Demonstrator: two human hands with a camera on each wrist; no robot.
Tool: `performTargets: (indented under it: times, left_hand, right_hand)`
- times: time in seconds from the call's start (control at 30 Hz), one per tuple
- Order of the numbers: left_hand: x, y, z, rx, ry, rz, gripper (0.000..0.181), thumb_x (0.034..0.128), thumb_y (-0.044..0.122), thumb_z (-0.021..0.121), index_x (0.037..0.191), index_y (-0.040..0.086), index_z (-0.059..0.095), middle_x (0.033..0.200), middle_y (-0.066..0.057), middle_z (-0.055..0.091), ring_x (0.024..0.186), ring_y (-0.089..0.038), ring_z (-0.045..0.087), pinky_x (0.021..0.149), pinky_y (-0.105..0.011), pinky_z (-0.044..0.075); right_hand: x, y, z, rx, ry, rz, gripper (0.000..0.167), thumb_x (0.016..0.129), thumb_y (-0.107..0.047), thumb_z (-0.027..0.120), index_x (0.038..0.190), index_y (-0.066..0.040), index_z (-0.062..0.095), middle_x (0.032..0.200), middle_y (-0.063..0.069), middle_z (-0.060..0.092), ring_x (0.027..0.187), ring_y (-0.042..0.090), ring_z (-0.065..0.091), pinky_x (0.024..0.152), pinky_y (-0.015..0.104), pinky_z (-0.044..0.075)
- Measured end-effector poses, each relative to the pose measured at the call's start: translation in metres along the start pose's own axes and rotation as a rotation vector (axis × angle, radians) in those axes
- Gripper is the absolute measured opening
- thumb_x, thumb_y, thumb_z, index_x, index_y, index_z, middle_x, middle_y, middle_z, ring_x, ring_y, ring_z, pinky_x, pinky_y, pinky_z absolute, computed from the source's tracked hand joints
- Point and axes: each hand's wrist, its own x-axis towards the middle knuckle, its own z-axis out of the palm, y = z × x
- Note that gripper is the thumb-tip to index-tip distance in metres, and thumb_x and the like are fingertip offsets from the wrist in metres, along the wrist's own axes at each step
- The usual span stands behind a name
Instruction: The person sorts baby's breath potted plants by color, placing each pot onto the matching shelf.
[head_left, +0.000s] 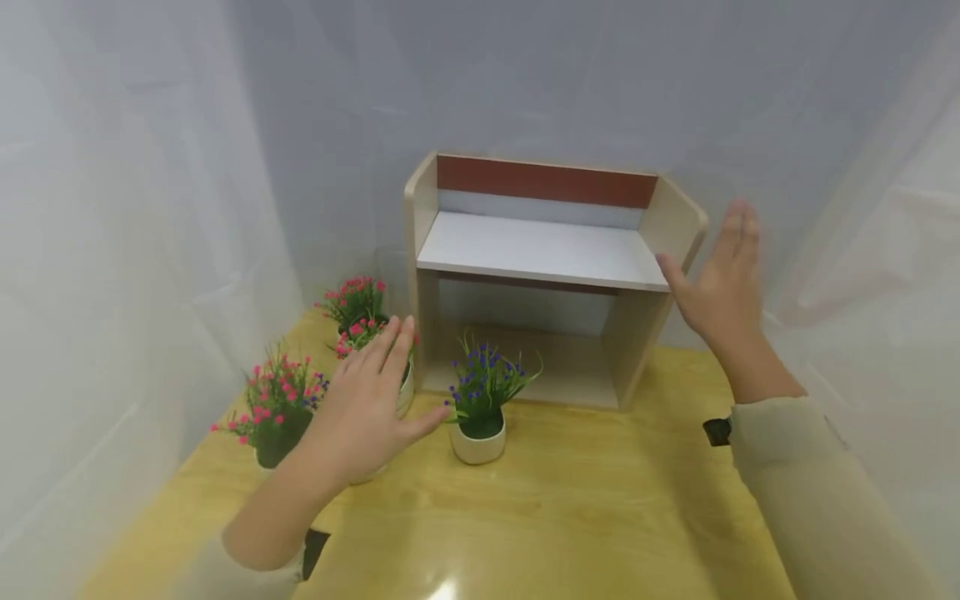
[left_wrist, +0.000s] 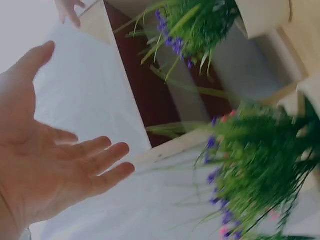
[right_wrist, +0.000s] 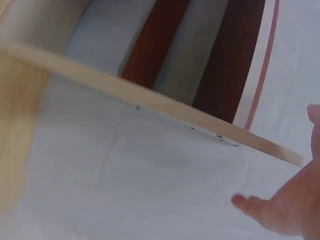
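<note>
Nearest the viewer, across the yellow wooden surface, the left grip hangs wide with straight fingers, holding nothing. Just past its thumb stands the blue-flowered plant, upright in its pale pot in front of the unit's lower compartment. A good hold would probably wrap that pot below the rim; leaves would likely bend or slip. To the left, the pink-flowered plants crowd close, some partly hidden behind the fingers, so a sideways sweep could knock one; lifting straight up looks safer. Farther on, the shelf unit stands with its open front facing the viewer. Beside its right-hand panel the right grip is raised, spread and bare; it seems well placed to steady that panel.
</note>
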Motion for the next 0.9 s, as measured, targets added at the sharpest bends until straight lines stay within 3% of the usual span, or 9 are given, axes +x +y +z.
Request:
performTargets:
  times: [0.17, 0.3, 0.47, 0.6, 0.67, 0.77, 0.83, 0.9]
  left_hand:
    - [-0.009, 0.009, 0.019, -0.204, 0.015, -0.071, 0.131, 0.0898, 0.060, 0.084, 0.175, 0.013, -0.003, 0.181, -0.020, 0.020, 0.163, -0.050, 0.031, 0.130, -0.067, 0.033]
    - [-0.015, 0.016, 0.037, -0.284, -0.050, -0.126, 0.134, 0.0878, 0.062, 0.084, 0.175, 0.010, -0.004, 0.182, -0.021, 0.012, 0.164, -0.049, 0.026, 0.130, -0.066, 0.033]
    - [-0.019, 0.026, 0.059, -0.368, -0.109, -0.175, 0.131, 0.0893, 0.059, 0.084, 0.173, 0.001, 0.002, 0.181, -0.024, 0.012, 0.165, -0.049, 0.024, 0.131, -0.065, 0.029]
    - [-0.020, 0.030, 0.076, -0.420, -0.112, -0.212, 0.127, 0.0915, 0.055, 0.084, 0.173, 0.000, 0.003, 0.181, -0.024, 0.008, 0.164, -0.051, 0.025, 0.131, -0.066, 0.030]
    - [-0.020, 0.030, 0.085, -0.419, -0.076, -0.215, 0.124, 0.0924, 0.051, 0.084, 0.173, 0.000, 0.005, 0.182, -0.022, 0.006, 0.160, -0.053, 0.033, 0.126, -0.064, 0.040]
    - [-0.022, 0.025, 0.098, -0.402, 0.046, -0.228, 0.114, 0.0919, 0.038, 0.088, 0.172, -0.001, 0.017, 0.180, -0.023, 0.015, 0.149, -0.052, 0.049, 0.117, -0.057, 0.054]
    - [-0.024, 0.021, 0.104, -0.381, 0.139, -0.234, 0.103, 0.0896, 0.029, 0.091, 0.166, -0.004, 0.030, 0.167, -0.026, 0.030, 0.135, -0.046, 0.060, 0.105, -0.050, 0.063]
    - [-0.025, 0.017, 0.109, -0.362, 0.199, -0.250, 0.091, 0.0874, 0.025, 0.092, 0.156, -0.007, 0.042, 0.148, -0.024, 0.044, 0.122, -0.037, 0.062, 0.099, -0.045, 0.064]
  right_hand:
    - [0.022, 0.000, 0.012, 0.362, -0.078, 0.191, 0.126, 0.098, -0.068, 0.066, 0.164, -0.036, -0.037, 0.184, 0.015, -0.011, 0.168, 0.046, 0.016, 0.132, 0.068, 0.031]
    - [0.033, 0.004, 0.025, 0.570, -0.123, 0.274, 0.121, 0.101, -0.050, 0.072, 0.171, -0.029, -0.024, 0.182, 0.018, 0.009, 0.165, 0.040, 0.028, 0.133, 0.055, 0.036]
    - [0.041, 0.007, 0.040, 0.584, -0.119, 0.309, 0.093, 0.102, -0.044, 0.074, 0.172, -0.016, 0.020, 0.171, 0.018, 0.041, 0.155, 0.034, 0.044, 0.130, 0.050, 0.041]
    - [0.045, 0.011, 0.049, 0.594, -0.116, 0.368, 0.086, 0.102, -0.044, 0.072, 0.169, -0.009, 0.030, 0.171, 0.018, 0.042, 0.155, 0.032, 0.044, 0.133, 0.046, 0.038]
    - [0.045, 0.015, 0.054, 0.606, -0.127, 0.397, 0.085, 0.103, -0.042, 0.071, 0.169, -0.009, 0.029, 0.173, 0.018, 0.040, 0.156, 0.032, 0.043, 0.134, 0.045, 0.036]
    - [0.043, 0.019, 0.060, 0.643, -0.140, 0.419, 0.084, 0.105, -0.038, 0.069, 0.171, -0.008, 0.026, 0.175, 0.018, 0.037, 0.159, 0.033, 0.040, 0.135, 0.046, 0.033]
    - [0.042, 0.019, 0.064, 0.661, -0.147, 0.424, 0.084, 0.106, -0.038, 0.067, 0.171, -0.007, 0.025, 0.176, 0.017, 0.035, 0.161, 0.033, 0.038, 0.136, 0.047, 0.032]
    - [0.041, 0.017, 0.066, 0.689, -0.146, 0.426, 0.083, 0.107, -0.040, 0.065, 0.171, -0.007, 0.024, 0.177, 0.017, 0.034, 0.162, 0.034, 0.037, 0.137, 0.048, 0.030]
